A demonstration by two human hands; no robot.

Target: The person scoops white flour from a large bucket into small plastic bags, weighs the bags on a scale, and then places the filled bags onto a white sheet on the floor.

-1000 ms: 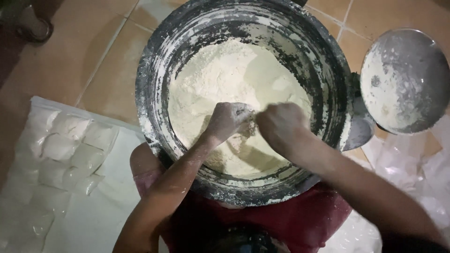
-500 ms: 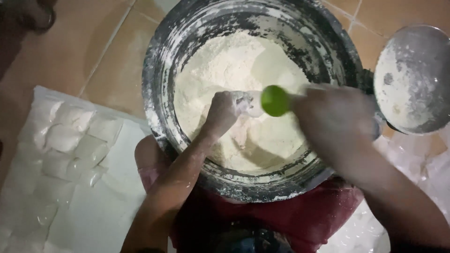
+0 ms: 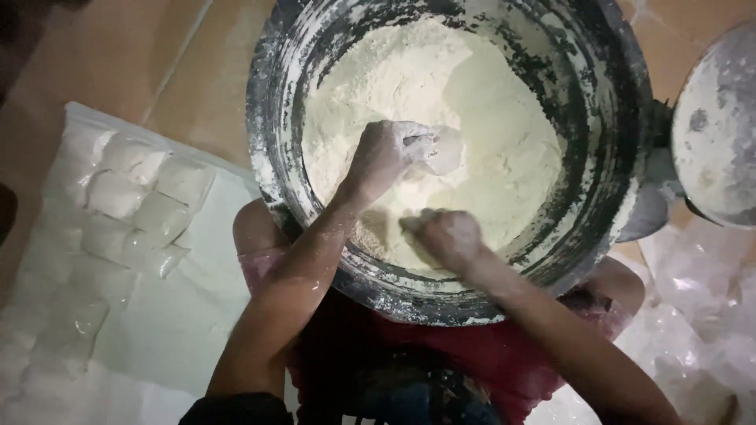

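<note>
Flour (image 3: 472, 102) fills the big dark basin (image 3: 622, 157) that sits between my knees on the tiled floor (image 3: 142, 55), heaped pale against the dusty, streaked wall. My left hand (image 3: 386, 153) reaches into the middle of the heap, coated white, its fingers (image 3: 417, 145) closed around a small clear plastic bag (image 3: 445, 149) whose mouth lies against the flour. My right hand (image 3: 449, 236) is lower, near the basin's near rim, pressed into the flour with its fingers curled under; whether they grip anything I cannot tell, since the knuckles hide them. The two hands are close but apart. To my left, on a white sheet (image 3: 157, 338) spread over the floor, rows of small filled bags (image 3: 134, 197) lie side by side, touching one another. To my right, just beside the basin, a round floured metal lid (image 3: 720, 134) shows at the edge of the view, and below it lies a pile of crumpled clear plastic (image 3: 701, 315). Red cloth (image 3: 504, 354) covers my lap under the basin.
</note>
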